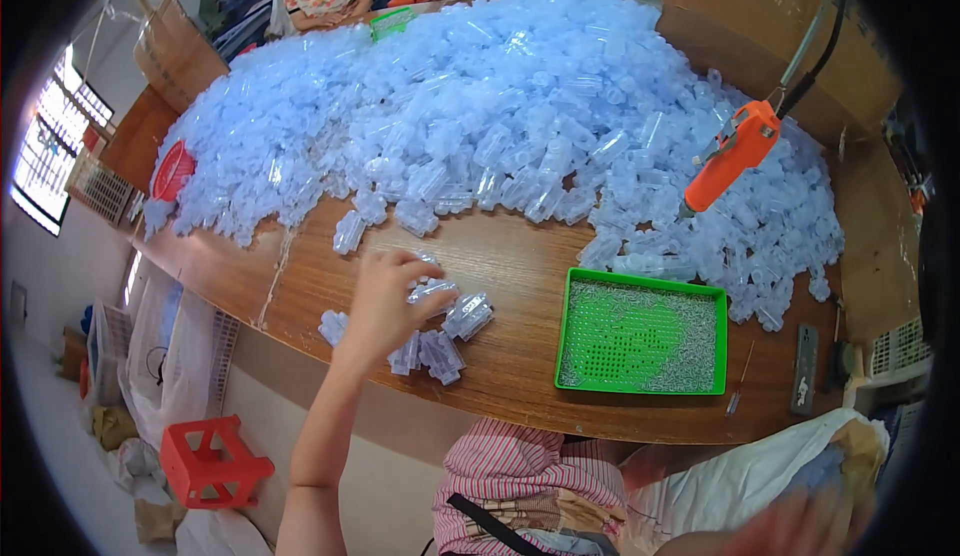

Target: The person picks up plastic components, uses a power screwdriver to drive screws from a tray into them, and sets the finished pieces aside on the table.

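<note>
My left hand (378, 306) reaches over a small group of clear plastic tube-like pieces (467, 315) near the table's front edge. Its thumb and fingers are apart and curved, with nothing visibly gripped; whether the fingertips touch a piece below is hard to see. More loose clear pieces (440, 355) lie just right of the wrist. At the lower right, my right hand (795, 528) is smeared by motion in front of a white bag (720, 484), so its fingers cannot be made out. A green tray (562, 341) of small metal screws sits on the table between the hands.
A large heap of clear plastic pieces (480, 86) covers the table (510, 266). An orange electric screwdriver (735, 156) hangs over its right side. A thin screwdriver (738, 388) lies right of the tray. A red stool (212, 463) stands on the floor. Two people sit across the table.
</note>
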Motion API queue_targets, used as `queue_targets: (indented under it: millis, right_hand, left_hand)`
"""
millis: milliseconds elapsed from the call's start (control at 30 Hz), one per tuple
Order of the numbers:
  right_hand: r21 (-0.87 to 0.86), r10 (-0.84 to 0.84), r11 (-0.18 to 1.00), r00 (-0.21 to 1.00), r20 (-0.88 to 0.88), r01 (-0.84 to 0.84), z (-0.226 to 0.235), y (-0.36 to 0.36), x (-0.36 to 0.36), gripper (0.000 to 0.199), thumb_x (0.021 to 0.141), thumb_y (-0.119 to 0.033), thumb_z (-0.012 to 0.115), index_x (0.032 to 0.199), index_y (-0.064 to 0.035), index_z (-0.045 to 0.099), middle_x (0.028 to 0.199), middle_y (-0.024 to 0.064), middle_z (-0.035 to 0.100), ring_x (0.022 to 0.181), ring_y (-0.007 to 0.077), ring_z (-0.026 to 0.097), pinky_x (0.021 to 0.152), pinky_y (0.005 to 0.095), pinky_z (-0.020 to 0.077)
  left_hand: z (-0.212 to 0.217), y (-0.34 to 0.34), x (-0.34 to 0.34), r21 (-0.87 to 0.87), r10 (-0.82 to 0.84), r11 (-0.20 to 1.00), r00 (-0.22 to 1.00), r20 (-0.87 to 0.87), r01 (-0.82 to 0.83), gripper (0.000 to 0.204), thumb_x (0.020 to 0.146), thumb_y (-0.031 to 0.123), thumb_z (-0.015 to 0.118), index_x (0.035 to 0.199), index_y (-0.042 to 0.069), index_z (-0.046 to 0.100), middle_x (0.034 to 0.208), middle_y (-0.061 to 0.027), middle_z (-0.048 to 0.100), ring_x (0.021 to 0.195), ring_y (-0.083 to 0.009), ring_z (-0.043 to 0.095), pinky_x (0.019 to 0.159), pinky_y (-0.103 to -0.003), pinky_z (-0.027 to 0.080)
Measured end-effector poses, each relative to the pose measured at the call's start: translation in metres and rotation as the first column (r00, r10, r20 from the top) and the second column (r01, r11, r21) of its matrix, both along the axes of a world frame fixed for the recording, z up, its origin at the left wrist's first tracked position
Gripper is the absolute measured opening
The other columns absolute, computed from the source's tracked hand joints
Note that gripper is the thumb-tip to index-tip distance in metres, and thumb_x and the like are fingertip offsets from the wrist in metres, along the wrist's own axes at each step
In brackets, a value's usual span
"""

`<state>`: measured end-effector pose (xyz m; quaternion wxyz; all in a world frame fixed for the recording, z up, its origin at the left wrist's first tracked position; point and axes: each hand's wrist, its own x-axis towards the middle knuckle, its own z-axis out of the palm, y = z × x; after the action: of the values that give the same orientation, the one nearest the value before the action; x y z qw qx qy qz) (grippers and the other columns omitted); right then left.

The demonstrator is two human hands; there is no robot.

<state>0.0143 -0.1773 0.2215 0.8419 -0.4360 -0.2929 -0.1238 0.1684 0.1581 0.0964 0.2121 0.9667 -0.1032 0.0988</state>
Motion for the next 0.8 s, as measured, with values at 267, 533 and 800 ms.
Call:
queue_targets:
  millis: [267, 533, 800]
  right_hand:
    - [-0.698, -0.831, 0.190, 0.491, 0.260, 0.691, -0.091, -0.022, 0.191, 0.079, 0.082, -0.030, 0.067, 0.140, -0.0029, 0.021, 0.139, 0.0177, 0.035, 0.123, 0.0279, 0.040, 0.105, 0.0420, 0.0271]
    - [-0.599, -0.604, 0.610, 0.794, 0.073, 0.519, -0.098, -0.018, 0.205, 0.045, 0.086, -0.010, 0.063, 0.125, -0.0014, 0.043, 0.113, 0.0088, 0.055, 0.101, 0.0150, 0.055, 0.090, 0.0310, 0.0425]
    - [-0.604, -0.621, 0.661, 0.776, -0.110, 0.444, -0.098, -0.003, 0.153, 0.041, 0.080, -0.011, 0.067, 0.118, -0.0019, 0.051, 0.092, 0.0015, 0.053, 0.076, 0.0089, 0.052, 0.070, 0.0250, 0.0440]
  left_hand:
    - [-0.039, -0.024, -0.002, 0.223, -0.139, 0.962, 0.985, -0.103, 0.159, 0.048, 0.059, 0.031, 0.080, 0.098, 0.011, 0.062, 0.119, -0.0105, 0.048, 0.117, -0.0360, 0.033, 0.097, -0.055, 0.017]
    - [-0.014, -0.040, -0.021, -0.924, -0.651, 0.325, 0.661, -0.374, -0.204, 0.047, 0.089, 0.021, 0.061, 0.129, 0.003, 0.047, 0.116, -0.0097, 0.058, 0.101, -0.0100, 0.055, 0.085, -0.026, 0.046]
    - [-0.038, -0.065, -0.061, -0.637, -0.968, -0.222, 0.247, 0.051, -0.738, 0.058, 0.095, 0.027, 0.047, 0.142, 0.005, 0.022, 0.139, -0.0180, 0.036, 0.122, -0.0352, 0.045, 0.100, -0.047, 0.041]
